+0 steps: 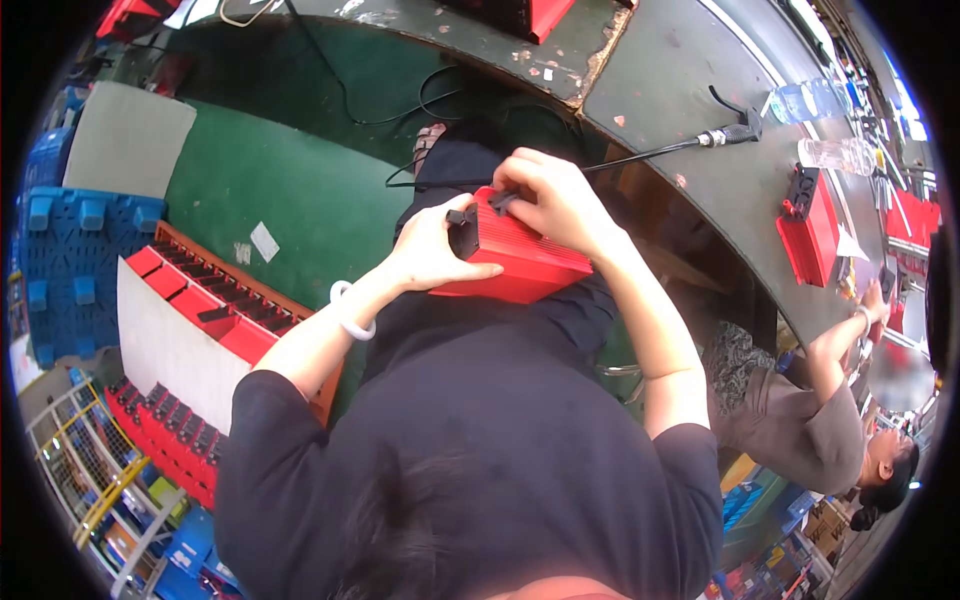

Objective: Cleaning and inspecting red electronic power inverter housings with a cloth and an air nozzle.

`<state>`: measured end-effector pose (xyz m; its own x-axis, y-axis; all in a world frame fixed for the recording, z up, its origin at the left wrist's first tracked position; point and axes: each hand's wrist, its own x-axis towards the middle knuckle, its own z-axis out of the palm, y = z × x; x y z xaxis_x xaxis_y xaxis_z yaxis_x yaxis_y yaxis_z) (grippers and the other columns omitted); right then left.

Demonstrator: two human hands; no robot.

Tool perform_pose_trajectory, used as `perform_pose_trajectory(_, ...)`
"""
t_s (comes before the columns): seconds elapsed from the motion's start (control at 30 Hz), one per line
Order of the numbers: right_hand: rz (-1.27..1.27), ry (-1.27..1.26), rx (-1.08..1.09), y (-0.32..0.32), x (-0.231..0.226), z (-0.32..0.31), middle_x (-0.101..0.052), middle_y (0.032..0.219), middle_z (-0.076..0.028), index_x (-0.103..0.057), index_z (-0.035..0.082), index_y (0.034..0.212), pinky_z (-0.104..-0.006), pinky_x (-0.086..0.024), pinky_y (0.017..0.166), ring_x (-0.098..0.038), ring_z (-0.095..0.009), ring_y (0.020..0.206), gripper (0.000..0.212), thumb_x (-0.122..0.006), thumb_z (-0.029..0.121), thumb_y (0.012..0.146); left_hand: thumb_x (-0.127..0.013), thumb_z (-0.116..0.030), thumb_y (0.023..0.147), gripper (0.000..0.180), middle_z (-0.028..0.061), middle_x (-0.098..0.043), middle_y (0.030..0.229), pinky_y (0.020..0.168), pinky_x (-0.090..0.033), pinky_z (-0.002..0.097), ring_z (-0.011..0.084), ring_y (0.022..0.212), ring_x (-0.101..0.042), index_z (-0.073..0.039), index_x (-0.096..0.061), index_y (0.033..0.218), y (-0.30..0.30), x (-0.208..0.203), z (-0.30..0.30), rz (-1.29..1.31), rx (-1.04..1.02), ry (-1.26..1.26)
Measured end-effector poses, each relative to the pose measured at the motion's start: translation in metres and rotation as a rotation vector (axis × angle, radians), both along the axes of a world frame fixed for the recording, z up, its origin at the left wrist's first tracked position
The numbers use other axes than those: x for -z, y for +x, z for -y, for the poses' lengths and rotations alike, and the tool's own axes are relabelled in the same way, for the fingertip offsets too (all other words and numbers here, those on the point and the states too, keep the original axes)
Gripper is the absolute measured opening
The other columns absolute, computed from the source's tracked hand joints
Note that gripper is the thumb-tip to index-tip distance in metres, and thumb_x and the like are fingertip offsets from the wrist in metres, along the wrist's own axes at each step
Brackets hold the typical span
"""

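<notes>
You hold a red ribbed box point(540, 268) near the centre of the frame, over your lap. Your left hand point(432, 248) is clamped on the box at its left end, the thumb lying along the side that faces you and the other fingers up by the black fitting point(463, 232) on that end. Your right hand point(548, 200) reaches in from the right, its fingers closed on a small dark piece point(503, 201) at the top of the box; whether that piece is fixed to the box, you cannot tell from this view. A white band point(352, 311) circles your left wrist.

Across the upper right runs a dark worktop point(655, 85), bearing a black-handled tool point(735, 132) with a cable, two clear bottles point(808, 101) and a second red box point(815, 235) with a black end. At the right edge, a co-worker point(800, 425) in a brown top reaches over the worktop. At the left of the frame, rows of red units point(245, 338) stand beside a pale sheet point(180, 340), near a blue plastic pallet point(85, 265) and the green floor point(235, 165).
</notes>
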<state>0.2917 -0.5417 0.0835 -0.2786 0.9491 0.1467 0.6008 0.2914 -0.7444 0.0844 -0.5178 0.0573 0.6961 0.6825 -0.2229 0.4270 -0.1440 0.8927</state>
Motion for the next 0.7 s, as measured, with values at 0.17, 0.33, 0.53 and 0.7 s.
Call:
perform_pose_trajectory(0.17,0.071,0.067,-0.053,-0.022,-0.009,-0.021,-0.056,0.080,-0.010,-0.057,0.002,0.083,-0.0331,-0.049,0.065,-0.060,-0.026,0.071,0.016,-0.064,-0.001,0.069,-0.082,-0.041,0.058,0.080,0.0173,-0.064,0.102,0.087,-0.048,0.0377,0.0284,0.094,-0.063,0.000,-0.053,0.120,-0.002,0.003,-0.004,-0.015,0.000,-0.027)
perform_pose_trajectory(0.33,-0.378,0.111,0.363,-0.023,-0.007,-0.038,-0.058,0.082,-0.002,-0.055,0.001,0.088,-0.0241,-0.047,0.068,-0.056,-0.008,0.076,0.011,-0.062,-0.001,0.080,-0.085,-0.039,0.056,0.085,0.0198,-0.063,0.108,0.094,-0.046,0.0359,0.0287,0.104,-0.062,0.003,-0.052,0.122,0.000,0.006,-0.003,0.029,0.044,0.005)
perform_pose_trajectory(0.53,-1.067,-0.016,0.678,0.051,-0.033,0.009,-0.061,0.101,-0.003,-0.053,0.006,0.113,-0.0237,-0.046,0.082,-0.057,-0.009,0.091,0.018,-0.050,0.010,0.096,-0.070,-0.010,0.080,0.045,0.0111,-0.063,0.111,0.090,-0.049,0.0321,0.0179,0.100,-0.062,0.003,-0.054,0.119,-0.051,0.005,-0.022,0.557,-0.429,-0.628)
perform_pose_trajectory(0.7,-1.242,-0.006,0.674,0.060,-0.046,0.031,-0.063,0.100,-0.006,-0.057,0.001,0.107,-0.0279,-0.050,0.082,-0.061,-0.014,0.089,0.018,-0.052,0.015,0.097,-0.051,-0.037,0.094,0.051,0.0156,-0.056,0.127,0.097,-0.047,0.0418,0.0273,0.114,-0.056,-0.001,-0.047,0.131,-0.060,0.001,-0.032,0.940,-0.641,-0.975)
